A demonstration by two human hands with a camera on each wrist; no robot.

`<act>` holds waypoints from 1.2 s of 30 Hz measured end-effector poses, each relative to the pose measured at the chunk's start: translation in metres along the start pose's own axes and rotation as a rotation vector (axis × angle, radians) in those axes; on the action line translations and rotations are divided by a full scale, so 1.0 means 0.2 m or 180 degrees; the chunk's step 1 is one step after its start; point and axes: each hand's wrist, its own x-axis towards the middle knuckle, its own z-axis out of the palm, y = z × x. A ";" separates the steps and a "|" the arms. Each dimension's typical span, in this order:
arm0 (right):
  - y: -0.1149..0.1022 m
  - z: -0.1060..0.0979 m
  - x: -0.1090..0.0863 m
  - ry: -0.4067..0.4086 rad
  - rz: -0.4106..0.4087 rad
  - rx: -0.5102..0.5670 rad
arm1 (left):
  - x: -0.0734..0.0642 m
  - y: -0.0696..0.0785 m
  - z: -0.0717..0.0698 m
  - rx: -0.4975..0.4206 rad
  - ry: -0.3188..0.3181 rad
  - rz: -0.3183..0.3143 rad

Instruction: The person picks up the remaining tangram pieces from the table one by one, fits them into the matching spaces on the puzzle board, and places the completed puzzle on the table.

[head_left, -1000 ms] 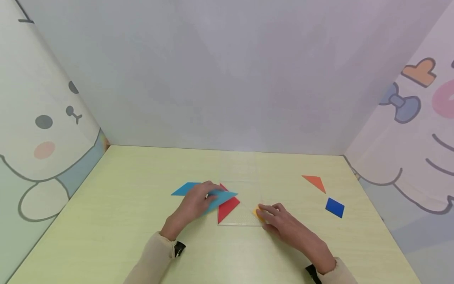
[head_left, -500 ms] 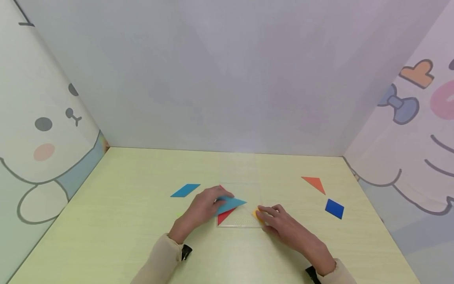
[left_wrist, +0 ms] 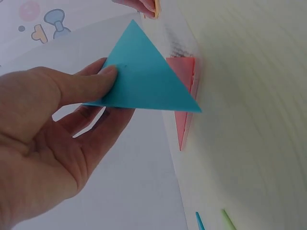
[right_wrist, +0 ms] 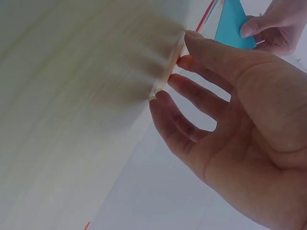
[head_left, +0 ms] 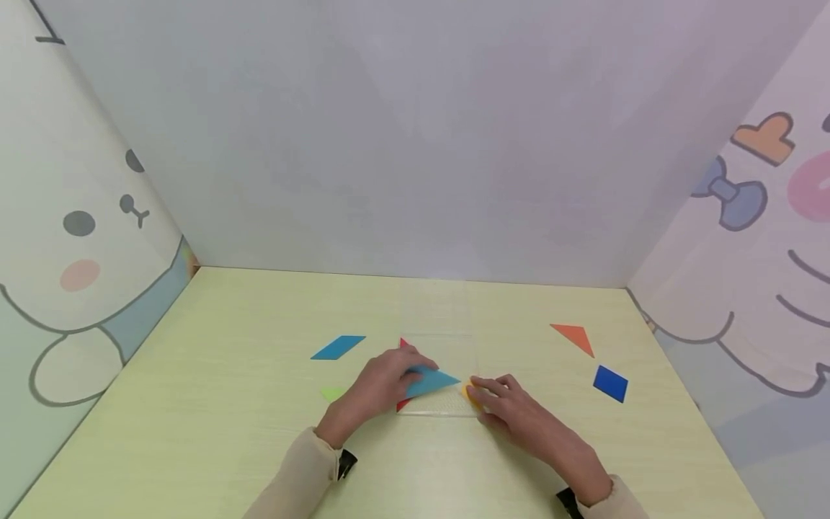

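Note:
In the head view my left hand [head_left: 389,382] pinches a light-blue triangle [head_left: 431,381] between thumb and fingers. The left wrist view shows that triangle [left_wrist: 146,79] tilted and held above a red triangle [left_wrist: 184,69], which lies in a clear, shallow square tray [head_left: 447,352]. My right hand [head_left: 512,411] is at the tray's right side, its bent fingertips resting on a small yellow-orange piece [head_left: 467,391] that they mostly cover. From the right wrist view, thumb and fingertips of the right hand [right_wrist: 225,96] touch along the tray's edge.
A blue parallelogram [head_left: 338,347] and a partly hidden light-green piece [head_left: 333,393] lie left of the tray. To the right are an orange triangle [head_left: 576,337] and a dark-blue square [head_left: 611,383]. A grey wall [head_left: 415,144] rises behind the table [head_left: 227,404].
My left hand has carried the light-blue triangle rightward and slightly nearer, over the red triangle, uncovering the blue parallelogram and part of the light-green piece. My right hand has stayed in place.

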 end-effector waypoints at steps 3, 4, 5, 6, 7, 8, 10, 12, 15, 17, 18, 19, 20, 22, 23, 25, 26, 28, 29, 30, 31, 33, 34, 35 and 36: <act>0.00 0.00 0.00 0.0044 -0.0043 -0.0021 | 0.00 0.00 0.00 0.0004 -0.0036 0.0016; 0.00 0.01 0.00 0.0065 -0.0070 -0.0032 | 0.00 0.01 0.00 0.0008 -0.0043 0.0021; 0.01 0.01 0.00 0.0078 -0.0105 -0.0039 | 0.00 0.01 0.00 0.0010 -0.0043 0.0024; 0.02 0.01 0.00 0.0110 -0.0151 -0.0051 | 0.00 0.01 0.01 0.0010 -0.0045 0.0031; 0.02 0.01 0.00 0.0148 -0.0185 -0.0070 | 0.01 0.01 0.01 0.0006 -0.0057 0.0028; 0.02 0.02 0.00 0.0182 -0.0228 -0.0083 | 0.01 0.01 0.01 -0.0001 -0.0061 0.0030; 0.03 0.02 0.00 0.0240 -0.0312 -0.0096 | 0.01 0.02 0.02 0.0003 -0.0086 0.0056; 0.03 0.01 0.00 0.0283 -0.0352 -0.0095 | 0.02 0.02 0.03 0.0005 -0.0126 0.0086; 0.03 0.01 0.00 0.0274 -0.0342 -0.0074 | 0.02 0.03 0.04 0.0033 -0.0196 0.0122; 0.03 0.00 0.00 0.0240 -0.0300 -0.0050 | 0.03 0.04 0.05 0.0058 -0.0245 0.0138; 0.03 0.00 0.01 0.0218 -0.0278 -0.0041 | 0.03 0.05 0.05 0.0068 -0.0268 0.0144; 0.03 0.00 0.01 0.0200 -0.0266 -0.0035 | 0.03 0.05 0.05 0.0081 -0.0296 0.0143; 0.02 0.00 0.01 0.0181 -0.0247 -0.0031 | 0.04 0.05 0.05 0.0093 -0.0325 0.0146; 0.02 0.00 0.01 0.0148 -0.0200 -0.0007 | 0.04 0.06 0.06 0.0106 -0.0373 0.0132; 0.02 0.00 0.00 0.0136 -0.0188 -0.0001 | 0.04 0.07 0.06 0.0121 -0.0388 0.0128; 0.02 0.00 0.00 0.0106 -0.0151 0.0019 | 0.05 0.07 0.06 0.0153 -0.0415 0.0111; 0.03 0.00 0.00 0.0092 -0.0131 0.0026 | 0.05 0.07 0.06 0.0169 -0.0421 0.0109; 0.03 0.00 0.01 0.0074 -0.0113 0.0039 | 0.05 0.08 0.06 0.0207 -0.0436 0.0099; 0.03 0.00 0.01 0.0068 -0.0106 0.0041 | 0.06 0.08 0.07 0.0221 -0.0446 0.0101; 0.03 0.00 0.01 0.0070 -0.0103 0.0046 | 0.06 0.08 0.07 0.0241 -0.0454 0.0111; 0.04 0.00 0.01 0.0075 -0.0105 0.0053 | 0.06 0.09 0.07 0.0254 -0.0458 0.0119; 0.03 0.00 0.01 0.0098 -0.0107 0.0065 | 0.07 0.09 0.08 0.0297 -0.0468 0.0133; 0.02 -0.01 0.01 0.0108 -0.0105 0.0072 | 0.07 0.09 0.08 0.0321 -0.0467 0.0149; 0.02 0.00 0.00 0.0113 -0.0103 0.0080 | 0.07 0.10 0.09 0.0337 -0.0463 0.0162; 0.02 -0.01 0.00 0.0110 -0.0095 0.0085 | 0.07 0.10 0.09 0.0355 -0.0458 0.0176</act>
